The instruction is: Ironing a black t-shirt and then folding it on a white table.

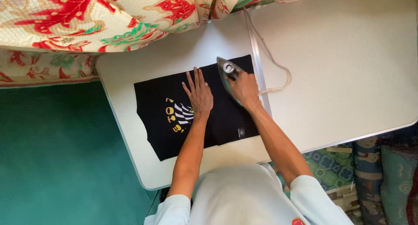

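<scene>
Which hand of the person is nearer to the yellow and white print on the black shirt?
Left. The left hand lies flat on the black shirt, its wrist touching the print. The right hand grips the iron further toward the shirt's edge.

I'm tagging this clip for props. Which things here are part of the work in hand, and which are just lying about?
In use:
- iron, gripped by the right hand
- black shirt, pressed flat by the left hand
- white table under the shirt
- iron's cord

Just about:
- flowered cloth
- green floor
- patterned bedding
</scene>
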